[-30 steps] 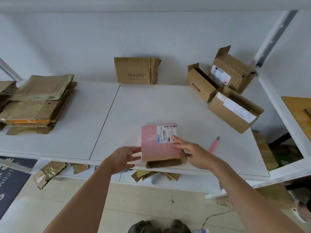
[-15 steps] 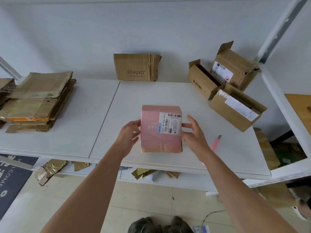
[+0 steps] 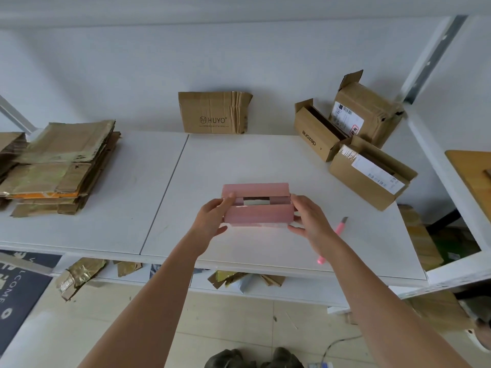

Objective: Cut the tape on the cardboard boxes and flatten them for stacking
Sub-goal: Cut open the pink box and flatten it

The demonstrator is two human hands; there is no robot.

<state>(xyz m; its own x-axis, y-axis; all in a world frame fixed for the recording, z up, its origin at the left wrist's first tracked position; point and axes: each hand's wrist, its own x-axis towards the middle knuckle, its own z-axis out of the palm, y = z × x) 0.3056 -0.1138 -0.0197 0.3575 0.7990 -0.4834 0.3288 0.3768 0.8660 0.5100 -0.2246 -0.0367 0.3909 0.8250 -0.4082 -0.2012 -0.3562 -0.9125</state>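
Note:
A small pink cardboard box [image 3: 256, 215] is held just above the white table [image 3: 239, 160], its flap side turned toward me with a gap showing between two pink flaps. My left hand [image 3: 212, 220] grips its left end, thumb below and fingers over the top edge. My right hand [image 3: 308, 219] grips the right end the same way. A pink utility knife [image 3: 338, 229] lies on the table just right of my right wrist, partly hidden by it.
Three opened brown boxes [image 3: 369, 176] sit at the back right. A flattened HUYO box [image 3: 214, 112] leans on the wall. A stack of flattened cardboard [image 3: 61, 166] lies at the left. Cardboard scraps [image 3: 77, 274] lie on the lower shelf.
Both hands have lifted the pink box from the table edge and rotated it, so the labelled face turned away and the flap side now faces me.

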